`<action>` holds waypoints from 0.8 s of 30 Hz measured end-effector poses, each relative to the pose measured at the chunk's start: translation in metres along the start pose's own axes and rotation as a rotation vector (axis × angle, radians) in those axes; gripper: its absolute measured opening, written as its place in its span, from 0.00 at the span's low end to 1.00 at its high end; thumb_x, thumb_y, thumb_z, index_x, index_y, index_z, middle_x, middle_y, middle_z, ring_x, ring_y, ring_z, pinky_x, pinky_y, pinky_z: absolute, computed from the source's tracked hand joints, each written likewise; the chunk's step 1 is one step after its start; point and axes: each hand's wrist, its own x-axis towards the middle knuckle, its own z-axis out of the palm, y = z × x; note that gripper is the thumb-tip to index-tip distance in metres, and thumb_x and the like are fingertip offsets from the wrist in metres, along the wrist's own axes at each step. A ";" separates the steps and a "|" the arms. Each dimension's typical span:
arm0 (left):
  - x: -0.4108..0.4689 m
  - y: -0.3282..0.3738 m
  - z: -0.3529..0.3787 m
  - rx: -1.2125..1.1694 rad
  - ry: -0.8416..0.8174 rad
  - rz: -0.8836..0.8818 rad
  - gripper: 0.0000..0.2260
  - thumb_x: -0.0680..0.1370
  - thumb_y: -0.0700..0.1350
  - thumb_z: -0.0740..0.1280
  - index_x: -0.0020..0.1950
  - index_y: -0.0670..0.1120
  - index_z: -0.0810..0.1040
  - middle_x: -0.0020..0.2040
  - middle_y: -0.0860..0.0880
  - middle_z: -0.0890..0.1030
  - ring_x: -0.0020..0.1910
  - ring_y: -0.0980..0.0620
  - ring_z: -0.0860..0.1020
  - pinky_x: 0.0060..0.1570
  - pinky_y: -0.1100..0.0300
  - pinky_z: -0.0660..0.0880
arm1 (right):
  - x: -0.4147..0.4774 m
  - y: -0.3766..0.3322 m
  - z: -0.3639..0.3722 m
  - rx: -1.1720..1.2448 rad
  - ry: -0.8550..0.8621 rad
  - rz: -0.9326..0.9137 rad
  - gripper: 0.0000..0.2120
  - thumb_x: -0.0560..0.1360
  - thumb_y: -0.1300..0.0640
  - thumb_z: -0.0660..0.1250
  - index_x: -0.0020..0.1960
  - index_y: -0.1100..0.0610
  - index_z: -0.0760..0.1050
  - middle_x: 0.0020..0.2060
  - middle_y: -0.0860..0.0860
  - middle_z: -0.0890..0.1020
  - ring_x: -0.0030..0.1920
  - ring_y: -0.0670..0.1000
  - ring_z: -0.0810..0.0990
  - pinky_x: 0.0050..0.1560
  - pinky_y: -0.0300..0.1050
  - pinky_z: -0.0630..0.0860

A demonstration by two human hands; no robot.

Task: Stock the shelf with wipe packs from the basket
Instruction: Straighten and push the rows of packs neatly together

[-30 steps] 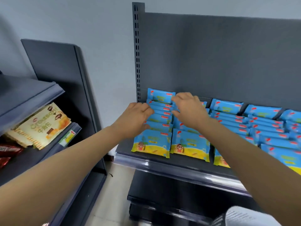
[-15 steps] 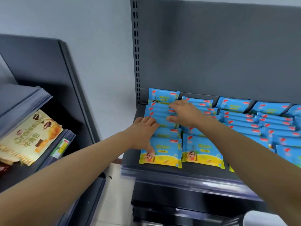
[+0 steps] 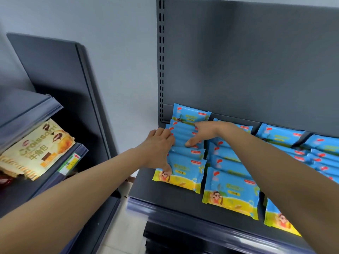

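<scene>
Blue and yellow wipe packs stand in overlapping rows on the dark shelf (image 3: 161, 195). The leftmost row (image 3: 183, 138) runs back to the rear panel. My left hand (image 3: 157, 147) rests against that row's left side, and its thumb presses on the front pack (image 3: 185, 175). My right hand (image 3: 203, 132) lies on top of the same row further back, fingers spread and pressing down on the packs. Neither hand grips a pack. A second row (image 3: 231, 191) sits just right of it. The basket is not in view.
More rows of wipe packs (image 3: 282, 134) fill the shelf to the right. A grey back panel (image 3: 238, 61) rises behind them. A neighbouring shelf unit on the left holds a croissant bag (image 3: 36, 151) and a price tag (image 3: 70, 162). Light floor shows between the units.
Both hands stayed on the leftmost row. My left hand slid forward so its thumb sits on the front pack, and my right hand shifted back along the row. The view tilted.
</scene>
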 end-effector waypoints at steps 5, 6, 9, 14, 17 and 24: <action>0.004 -0.004 0.001 -0.086 -0.078 -0.013 0.37 0.60 0.65 0.72 0.60 0.48 0.64 0.73 0.48 0.55 0.71 0.47 0.54 0.69 0.53 0.54 | 0.006 -0.007 -0.011 -0.093 -0.098 0.045 0.48 0.48 0.26 0.71 0.63 0.48 0.72 0.60 0.45 0.76 0.60 0.52 0.74 0.64 0.53 0.70; 0.005 -0.004 0.001 -0.097 -0.087 -0.012 0.37 0.60 0.65 0.72 0.60 0.48 0.64 0.73 0.48 0.55 0.71 0.47 0.54 0.69 0.53 0.54 | 0.007 -0.008 -0.012 -0.091 -0.117 0.051 0.47 0.49 0.27 0.72 0.63 0.48 0.73 0.60 0.45 0.76 0.59 0.52 0.75 0.64 0.54 0.70; 0.005 -0.005 0.001 -0.108 -0.085 -0.007 0.37 0.61 0.65 0.72 0.61 0.48 0.64 0.72 0.48 0.56 0.71 0.47 0.54 0.69 0.53 0.54 | 0.008 -0.010 -0.013 -0.083 -0.137 0.064 0.45 0.51 0.28 0.73 0.62 0.48 0.73 0.59 0.46 0.77 0.58 0.52 0.76 0.63 0.53 0.71; 0.006 -0.006 0.002 -0.091 -0.063 0.001 0.36 0.60 0.66 0.71 0.60 0.49 0.64 0.72 0.48 0.57 0.70 0.47 0.54 0.69 0.54 0.53 | 0.009 -0.014 -0.016 -0.095 -0.162 0.094 0.46 0.51 0.29 0.74 0.64 0.50 0.73 0.61 0.47 0.76 0.60 0.53 0.75 0.64 0.54 0.71; 0.005 -0.007 0.004 -0.082 -0.044 0.006 0.36 0.60 0.66 0.71 0.59 0.49 0.64 0.71 0.48 0.58 0.69 0.47 0.56 0.70 0.53 0.51 | 0.010 -0.015 -0.015 -0.090 -0.161 0.105 0.47 0.50 0.29 0.74 0.64 0.50 0.73 0.61 0.47 0.76 0.60 0.54 0.75 0.64 0.55 0.71; 0.002 -0.006 0.005 -0.080 -0.025 0.008 0.35 0.61 0.66 0.70 0.59 0.49 0.64 0.70 0.48 0.59 0.68 0.47 0.59 0.70 0.53 0.51 | 0.009 -0.015 -0.014 -0.113 -0.142 0.097 0.44 0.48 0.27 0.73 0.58 0.49 0.75 0.57 0.46 0.77 0.56 0.52 0.75 0.61 0.53 0.72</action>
